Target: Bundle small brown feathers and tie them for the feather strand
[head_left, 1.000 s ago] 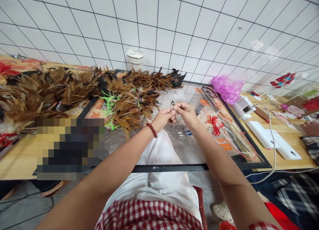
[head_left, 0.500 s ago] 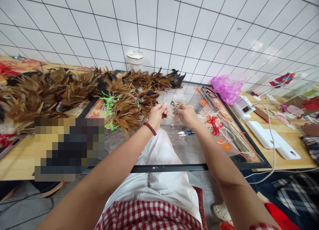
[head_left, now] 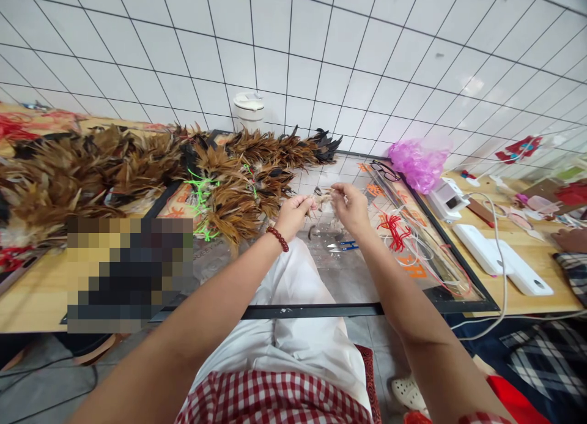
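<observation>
My left hand (head_left: 294, 213), with a dark red bead bracelet (head_left: 277, 238) on its wrist, is closed in a pinch on some feathers (head_left: 323, 199). They are pale and downy, and reach across the gap toward my right hand (head_left: 352, 210). Its fingers are curled and pressed against the other end of the fluff. Below the hands, loose bits of down lie on the glass, along with a dark small feather (head_left: 312, 232). Thread snips (head_left: 343, 246) with blue handles rest just under my right hand. Bundles of brown feathers (head_left: 236, 213), some tied with bright green string (head_left: 202, 191), lie left of my left hand.
A black-framed glass panel (head_left: 312, 310) covers this part of the wooden table. Red strings (head_left: 395, 233), glasses (head_left: 385, 171) and a purple plastic bag (head_left: 419, 161) lie to the right. White chargers (head_left: 499, 259) and a cable sit beyond the frame. Another person's hand (head_left: 571, 239) shows at far right.
My right hand has lifted from the down on the glass and moved slightly right. My left hand has shifted a little right, and pale feathers now span the gap between both hands.
</observation>
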A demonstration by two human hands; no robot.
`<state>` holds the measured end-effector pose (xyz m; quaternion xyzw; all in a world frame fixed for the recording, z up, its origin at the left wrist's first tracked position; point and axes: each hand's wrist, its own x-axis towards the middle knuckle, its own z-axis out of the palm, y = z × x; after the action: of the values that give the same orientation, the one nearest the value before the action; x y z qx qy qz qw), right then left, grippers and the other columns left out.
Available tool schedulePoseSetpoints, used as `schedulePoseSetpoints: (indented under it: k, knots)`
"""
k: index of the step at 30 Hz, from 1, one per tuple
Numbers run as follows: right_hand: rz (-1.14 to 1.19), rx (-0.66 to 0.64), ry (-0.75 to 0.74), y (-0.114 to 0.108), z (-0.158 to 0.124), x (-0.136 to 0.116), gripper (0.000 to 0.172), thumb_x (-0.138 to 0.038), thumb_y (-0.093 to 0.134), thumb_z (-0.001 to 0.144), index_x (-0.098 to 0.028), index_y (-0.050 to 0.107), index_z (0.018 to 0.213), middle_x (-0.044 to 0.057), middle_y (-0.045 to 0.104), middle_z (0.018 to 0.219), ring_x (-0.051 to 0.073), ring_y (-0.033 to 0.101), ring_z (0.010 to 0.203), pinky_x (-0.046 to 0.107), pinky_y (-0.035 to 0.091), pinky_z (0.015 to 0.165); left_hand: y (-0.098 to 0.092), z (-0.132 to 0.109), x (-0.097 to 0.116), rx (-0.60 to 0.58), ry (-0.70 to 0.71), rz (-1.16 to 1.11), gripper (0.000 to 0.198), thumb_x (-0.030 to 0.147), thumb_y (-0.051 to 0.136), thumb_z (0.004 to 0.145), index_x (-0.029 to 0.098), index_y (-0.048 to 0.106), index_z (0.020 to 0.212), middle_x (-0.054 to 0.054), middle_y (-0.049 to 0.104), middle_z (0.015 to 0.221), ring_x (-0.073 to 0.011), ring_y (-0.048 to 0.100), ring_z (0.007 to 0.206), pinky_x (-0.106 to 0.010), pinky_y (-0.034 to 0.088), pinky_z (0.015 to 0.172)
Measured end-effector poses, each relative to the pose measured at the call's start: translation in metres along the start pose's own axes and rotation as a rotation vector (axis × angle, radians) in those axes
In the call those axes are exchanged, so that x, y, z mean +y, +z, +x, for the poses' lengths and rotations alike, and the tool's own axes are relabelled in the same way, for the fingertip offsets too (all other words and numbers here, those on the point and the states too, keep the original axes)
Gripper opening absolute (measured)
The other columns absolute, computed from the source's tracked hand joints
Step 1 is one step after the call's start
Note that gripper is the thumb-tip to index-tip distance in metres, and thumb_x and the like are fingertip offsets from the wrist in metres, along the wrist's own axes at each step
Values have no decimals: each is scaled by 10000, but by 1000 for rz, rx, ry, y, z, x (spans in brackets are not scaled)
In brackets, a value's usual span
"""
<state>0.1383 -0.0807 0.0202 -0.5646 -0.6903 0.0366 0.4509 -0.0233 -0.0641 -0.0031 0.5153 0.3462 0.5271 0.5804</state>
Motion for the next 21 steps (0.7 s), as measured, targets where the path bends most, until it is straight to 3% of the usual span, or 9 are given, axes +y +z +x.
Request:
schedulePoseSetpoints:
  k: [2,5,11,18,21]
  knots:
    - [221,23,154,3,2,4,221,-342,558,819,-190,659,943,58,680,891,189,590,802,341,446,779,-1,0,1,11,-1,-12,171,269,619,758,146,626,639,-3,600,641,-94,512,594,-209,407,610]
    - [505,-69,332,9,2,5,306,-465,632,745,-184,663,862,14,657,758,141,562,678,287,447,677,0,0,3,-2,3,-27,170,252,604,768,147,614,635,3,585,628,-89,496,575,-210,399,599]
    - [734,-134,570,17,0,2,418,-577,703,630,-181,654,753,-6,633,678,78,488,546,207,353,496,0,1,3,47,41,0,174,225,585,783,148,616,630,9,569,617,-89,480,596,-204,384,609]
    - [757,-69,503,16,0,-3,263,-436,708,645,-191,635,705,-32,586,624,76,445,528,219,338,517,0,1,1,-16,10,1,203,269,616,777,149,607,614,11,544,571,-92,488,556,-207,391,587]
    - [722,-15,477,14,1,-3,167,-361,666,673,-198,632,681,-52,514,553,82,413,512,229,329,527,-1,4,-3,28,-28,-27,191,276,630,770,144,620,632,12,546,570,-86,481,552,-203,390,579]
